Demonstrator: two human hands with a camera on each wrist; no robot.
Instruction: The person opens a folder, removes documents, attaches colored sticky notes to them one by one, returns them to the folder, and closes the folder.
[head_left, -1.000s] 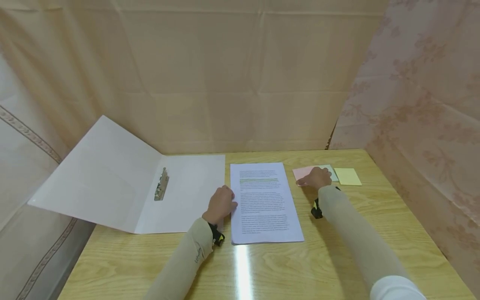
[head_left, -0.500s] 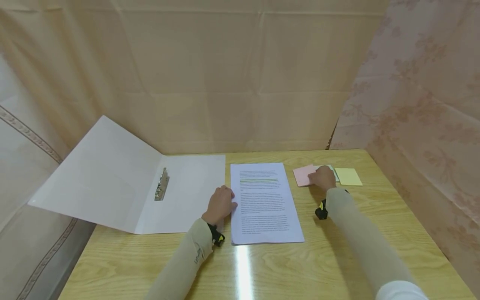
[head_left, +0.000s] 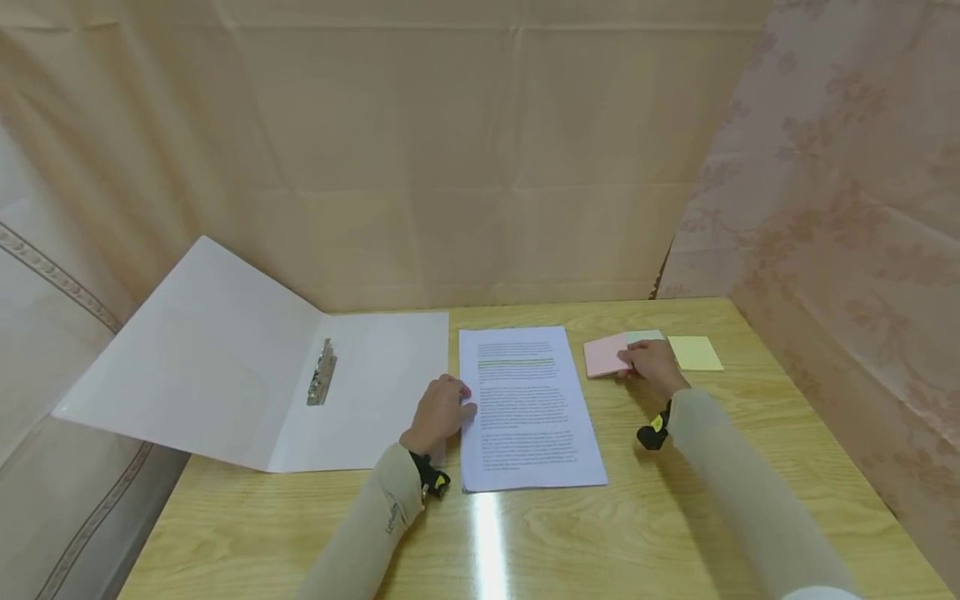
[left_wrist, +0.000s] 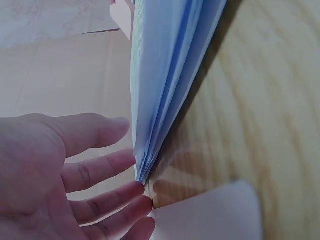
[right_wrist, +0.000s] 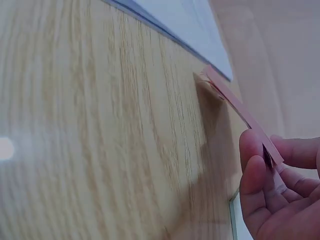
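Note:
My right hand (head_left: pixel 654 365) pinches the right edge of a pink sticky note pad (head_left: pixel 603 355) between thumb and fingers. In the right wrist view the pink pad (right_wrist: pixel 231 97) is tilted, with a shadow on the table below it. Partly behind that hand lies a pale green sticky note pad (head_left: pixel 643 336). My left hand (head_left: pixel 437 414) rests at the left edge of a stack of printed paper (head_left: pixel 528 417), which has highlighted lines near its top. In the left wrist view its fingers are nearly straight, their tips touching the edges of the sheets (left_wrist: pixel 160 85).
A yellow sticky note pad (head_left: pixel 696 353) lies right of the green one. Left of the paper, a white folder (head_left: pixel 378 392) is spread with its cover (head_left: pixel 187 358) raised and a metal clip (head_left: pixel 322 375) inside. A beige curtain (head_left: pixel 465 167) hangs behind the table (head_left: pixel 247 525).
My right hand has shifted right along the pink pad to its right edge and now grips it there, uncovering most of the pad. My left hand has stayed at the paper's edge.

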